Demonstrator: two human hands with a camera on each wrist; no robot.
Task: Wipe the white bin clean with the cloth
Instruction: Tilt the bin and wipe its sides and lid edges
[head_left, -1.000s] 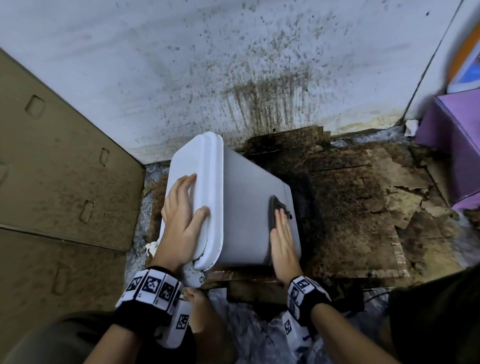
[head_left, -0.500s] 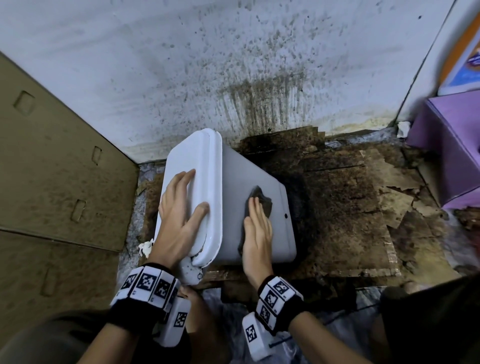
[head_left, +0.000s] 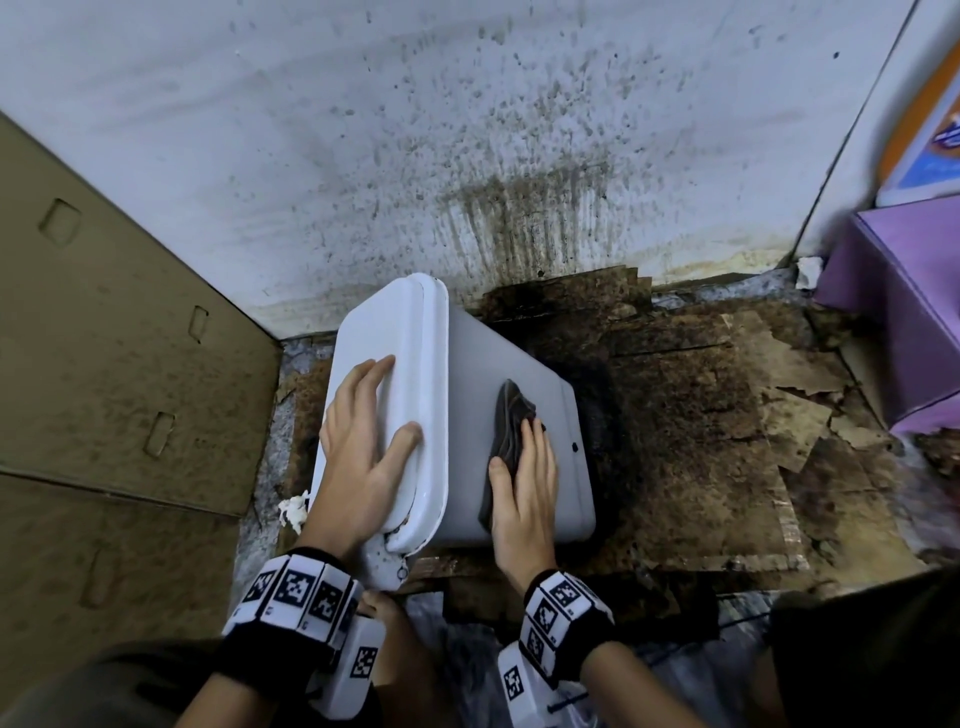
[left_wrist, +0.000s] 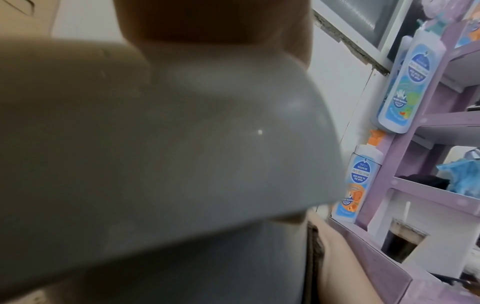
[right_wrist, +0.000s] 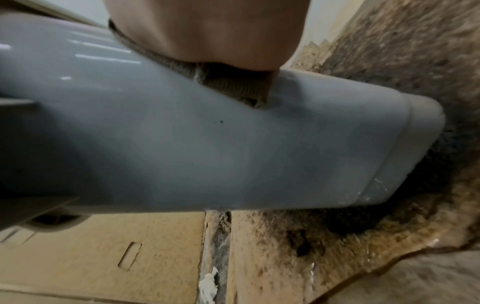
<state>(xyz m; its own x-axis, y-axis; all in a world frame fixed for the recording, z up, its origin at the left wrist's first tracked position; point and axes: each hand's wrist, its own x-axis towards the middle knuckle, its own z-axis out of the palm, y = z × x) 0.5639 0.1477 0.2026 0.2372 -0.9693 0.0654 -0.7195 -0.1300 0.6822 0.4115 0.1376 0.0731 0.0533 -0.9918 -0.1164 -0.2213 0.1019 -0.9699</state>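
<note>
Mid-wipe: the right hand (head_left: 524, 483) pressed the cloth (head_left: 511, 421) flat-fingered on the white bin (head_left: 561, 415), toward three o'clock. The left hand (head_left: 363, 441), fingers loose, steadied the lid (head_left: 415, 332); a speck (head_left: 575, 446) remained.

We find the white bin (head_left: 524, 410) on its side, hemmed in: the stained wall (head_left: 467, 156) just behind its far end, a cardboard panel (head_left: 119, 364) close on the left with only a narrow floor strip (head_left: 270, 457) between. To the right, soiled cardboard flooring (head_left: 701, 441) lies open as far as the purple shelf unit (head_left: 904, 312). Both hands occupy the bin's upper surfaces.
</note>
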